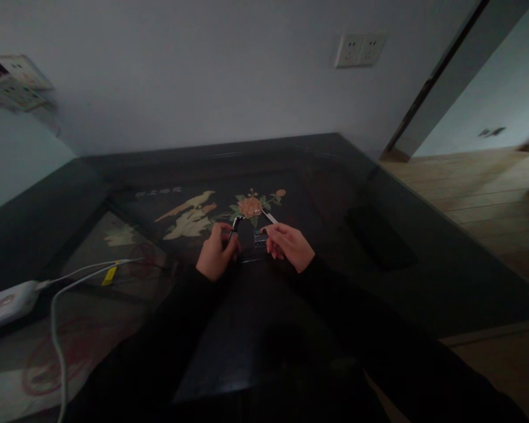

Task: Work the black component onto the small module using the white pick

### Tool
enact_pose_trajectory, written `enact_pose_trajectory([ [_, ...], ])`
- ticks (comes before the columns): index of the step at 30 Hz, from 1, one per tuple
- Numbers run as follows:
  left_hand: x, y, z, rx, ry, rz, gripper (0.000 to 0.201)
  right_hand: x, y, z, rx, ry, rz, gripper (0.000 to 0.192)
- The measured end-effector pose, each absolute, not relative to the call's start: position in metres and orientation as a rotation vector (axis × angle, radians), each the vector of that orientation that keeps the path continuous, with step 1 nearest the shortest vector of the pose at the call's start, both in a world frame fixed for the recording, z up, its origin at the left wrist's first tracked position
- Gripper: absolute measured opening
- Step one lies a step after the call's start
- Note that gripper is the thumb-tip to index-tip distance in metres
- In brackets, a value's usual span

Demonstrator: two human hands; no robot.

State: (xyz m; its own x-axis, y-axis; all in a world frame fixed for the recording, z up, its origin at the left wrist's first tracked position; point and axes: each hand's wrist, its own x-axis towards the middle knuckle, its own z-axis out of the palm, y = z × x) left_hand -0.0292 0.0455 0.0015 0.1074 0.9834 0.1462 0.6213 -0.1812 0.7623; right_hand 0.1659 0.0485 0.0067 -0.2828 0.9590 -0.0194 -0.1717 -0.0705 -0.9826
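My left hand [217,249] is closed on a slim dark tool [233,229] with a shiny, bent tip; its exact kind is too small to make out. To its right, my right hand [290,245] pinches a thin, pale flat strip [270,217] that points up and left. A small dark rectangular piece with bluish, shiny edges [260,237] shows at the right fingertips; whether it is held or lies on the table I cannot tell. Both hands are low over the dark glossy table [264,329], just in front of an orange flower picture [250,207].
On the left lies a white power strip [9,304] with a pale cable [56,329] and a yellow tag [110,275]. A dark flat object [379,238] rests on the right. Behind the table rises a wall with sockets [360,50]; wooden floor [471,188] lies beyond its right edge.
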Motion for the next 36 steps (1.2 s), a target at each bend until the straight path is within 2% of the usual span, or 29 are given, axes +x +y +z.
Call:
enact_pose_trajectory([
  [3,-0.017,0.037,0.006,1.754,1.425,0.977,0.029,0.167,0.049,0.008,-0.977,-1.234,1.480,0.046],
  [6,-0.009,0.030,0.010,1.553,1.277,1.088,0.029,0.167,0.048,0.010,-0.993,-1.259,1.454,0.047],
  [12,-0.006,0.020,0.010,1.669,1.281,1.137,0.040,0.163,0.041,0.012,-1.000,-1.352,1.535,0.041],
  [16,-0.005,0.014,0.013,2.043,1.359,1.133,0.021,0.162,0.038,0.012,-1.037,-1.371,1.552,0.040],
  [22,-0.004,0.015,0.011,2.372,1.370,1.122,0.025,0.159,0.033,0.012,-1.092,-1.423,1.503,0.035],
  [30,-0.007,0.016,0.007,2.434,1.296,1.258,0.014,0.152,0.023,0.002,-1.123,-1.519,1.387,0.032],
  [36,-0.007,0.016,0.019,2.083,1.300,1.303,0.007,0.159,0.030,0.009,-1.051,-1.506,1.401,0.036],
])
